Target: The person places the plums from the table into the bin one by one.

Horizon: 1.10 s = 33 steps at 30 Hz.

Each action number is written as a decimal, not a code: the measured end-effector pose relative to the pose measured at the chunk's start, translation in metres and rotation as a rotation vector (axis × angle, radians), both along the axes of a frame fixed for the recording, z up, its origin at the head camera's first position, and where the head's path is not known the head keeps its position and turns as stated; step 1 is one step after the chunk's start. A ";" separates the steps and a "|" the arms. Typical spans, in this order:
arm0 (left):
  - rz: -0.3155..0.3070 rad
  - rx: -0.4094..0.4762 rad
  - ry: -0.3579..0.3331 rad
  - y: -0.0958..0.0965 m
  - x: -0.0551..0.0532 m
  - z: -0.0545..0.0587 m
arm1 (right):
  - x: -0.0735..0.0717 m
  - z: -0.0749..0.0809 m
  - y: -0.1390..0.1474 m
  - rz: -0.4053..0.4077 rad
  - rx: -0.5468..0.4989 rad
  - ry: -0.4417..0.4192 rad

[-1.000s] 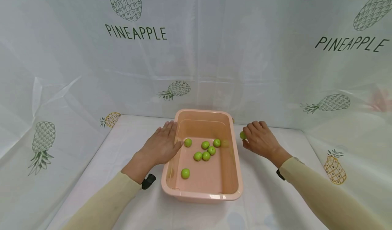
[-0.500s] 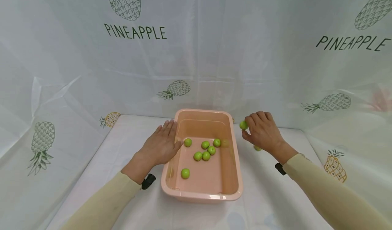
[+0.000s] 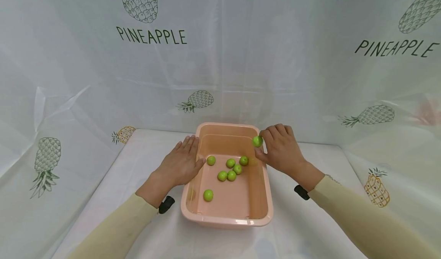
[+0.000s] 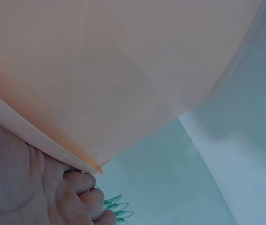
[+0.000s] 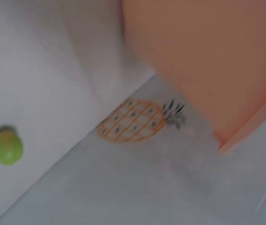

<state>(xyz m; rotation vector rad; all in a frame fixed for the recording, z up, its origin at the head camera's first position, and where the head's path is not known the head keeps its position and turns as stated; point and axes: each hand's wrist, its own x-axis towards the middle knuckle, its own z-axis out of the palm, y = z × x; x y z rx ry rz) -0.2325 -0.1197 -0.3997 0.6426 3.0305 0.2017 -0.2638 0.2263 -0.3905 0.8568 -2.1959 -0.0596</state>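
Observation:
A pink plastic basin stands on the white-covered table with several small round green fruits on its floor. My left hand rests on the basin's left rim, its fingers extended; in the left wrist view the palm lies against the outside of the rim. Over the basin's far right corner, my right hand pinches one green fruit between thumb and fingers. In the right wrist view another green fruit lies on the table, outside the basin; my right arm hides it in the head view.
A white plastic sheet printed with pineapples hangs behind the table and along both sides. The white tabletop extends left and right of the basin. A black wrist strap is on my right arm.
My right hand has lifted a green fruit off the table right of the basin and carried it left, above the basin's far right corner. The left hand and basin have stayed in place.

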 end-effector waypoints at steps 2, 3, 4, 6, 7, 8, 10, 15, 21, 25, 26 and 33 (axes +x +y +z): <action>-0.002 0.003 0.003 0.000 0.000 0.000 | 0.005 -0.001 -0.012 0.021 -0.005 -0.013; -0.004 0.004 0.006 0.000 0.000 0.000 | 0.007 -0.002 -0.017 0.034 -0.007 -0.020; -0.005 0.004 0.007 -0.001 0.000 0.000 | 0.010 -0.003 -0.023 0.044 -0.006 -0.030; -0.007 0.005 0.007 -0.001 0.000 0.000 | 0.016 -0.006 -0.034 0.072 -0.011 -0.060; -0.007 0.006 0.007 -0.001 0.000 0.000 | 0.019 -0.008 -0.039 0.084 -0.008 -0.080; -0.007 0.007 0.005 -0.001 0.001 0.001 | 0.021 -0.009 -0.044 0.093 -0.002 -0.099; -0.004 0.009 0.000 -0.001 0.001 0.001 | 0.027 -0.011 -0.054 0.110 0.018 -0.143; 0.001 0.017 -0.018 -0.001 0.000 0.001 | 0.038 -0.018 -0.069 0.111 0.114 -0.210; 0.004 0.021 -0.032 -0.001 0.000 0.001 | 0.041 -0.024 -0.074 0.082 0.188 -0.218; -0.001 0.021 -0.024 -0.002 -0.001 0.000 | 0.041 -0.024 -0.074 0.080 0.195 -0.218; -0.002 0.021 -0.024 -0.002 -0.001 -0.001 | 0.041 -0.024 -0.074 0.080 0.196 -0.221; -0.006 0.032 -0.017 -0.002 0.000 -0.001 | 0.041 -0.022 -0.073 0.062 0.210 -0.249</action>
